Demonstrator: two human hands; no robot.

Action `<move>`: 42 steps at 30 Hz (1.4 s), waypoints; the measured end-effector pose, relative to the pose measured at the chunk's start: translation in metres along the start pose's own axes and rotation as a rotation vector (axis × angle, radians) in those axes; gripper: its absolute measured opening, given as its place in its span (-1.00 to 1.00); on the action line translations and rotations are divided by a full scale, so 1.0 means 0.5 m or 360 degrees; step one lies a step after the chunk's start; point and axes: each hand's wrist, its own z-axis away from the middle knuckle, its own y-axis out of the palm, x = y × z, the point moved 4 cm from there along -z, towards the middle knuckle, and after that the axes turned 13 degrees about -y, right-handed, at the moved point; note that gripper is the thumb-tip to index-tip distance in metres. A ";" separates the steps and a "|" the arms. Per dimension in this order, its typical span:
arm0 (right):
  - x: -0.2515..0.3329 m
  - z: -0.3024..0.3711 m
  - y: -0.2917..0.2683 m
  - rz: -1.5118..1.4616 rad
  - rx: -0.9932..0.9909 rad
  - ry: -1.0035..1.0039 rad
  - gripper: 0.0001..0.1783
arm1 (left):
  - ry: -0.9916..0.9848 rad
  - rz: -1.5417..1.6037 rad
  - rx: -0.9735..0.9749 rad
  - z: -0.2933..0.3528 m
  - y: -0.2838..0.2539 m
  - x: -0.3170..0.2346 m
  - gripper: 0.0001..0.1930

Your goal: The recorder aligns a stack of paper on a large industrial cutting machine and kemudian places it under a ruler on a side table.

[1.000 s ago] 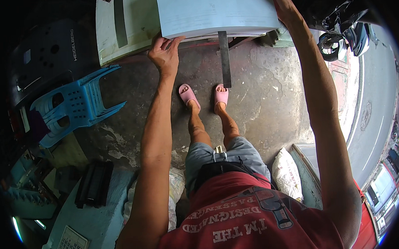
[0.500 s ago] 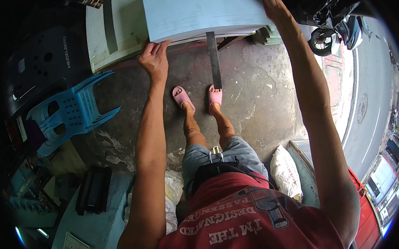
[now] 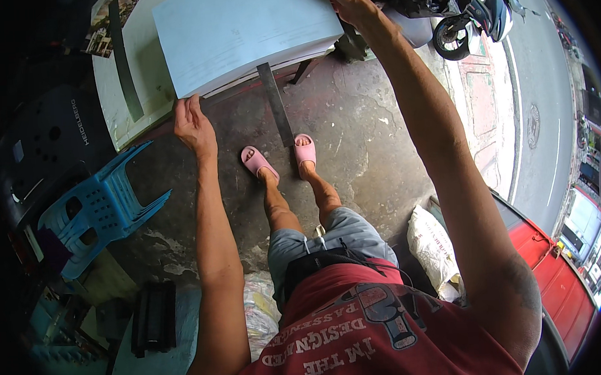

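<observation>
A thick stack of large pale-blue paper sheets lies on a table at the top of the view, its near edge bowed. My left hand is closed at the stack's near left corner, fingers together against the edge. At the right side of the stack is my right hand, cut by the frame's top, its fingertips out of sight. From under the near edge a flat dark strip sticks out toward my feet. A second dark strip lies on the pale tabletop left of the stack.
Stacked blue plastic stools stand at left, beside a big black machine. A white sack sits at my right and a plastic-wrapped bundle by my left arm. Far right, a motorcycle is parked near the road.
The whole view has swung, so the stack and table appear farther left and more tilted. Both hands keep their places at the stack's left corner and right side.
</observation>
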 end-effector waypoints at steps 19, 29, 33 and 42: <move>-0.025 -0.012 -0.045 -0.0302 -0.0121 0.0025 -0.45 | 0.1381 -0.1347 0.0283 0.126 0.370 -0.196 -0.82; -0.037 -0.012 -0.058 0.0043 -0.0243 -0.0808 -0.65 | 0.1468 -0.1056 0.0070 0.127 0.376 -0.193 -0.73; -0.064 -0.006 -0.050 0.0043 -0.0079 -0.0492 -0.54 | 0.1461 -0.1060 0.0075 0.128 0.375 -0.192 -0.72; -0.050 -0.019 -0.040 -0.0548 -0.0070 0.0357 -0.45 | 0.1410 -0.1055 0.0047 0.124 0.370 -0.198 -0.73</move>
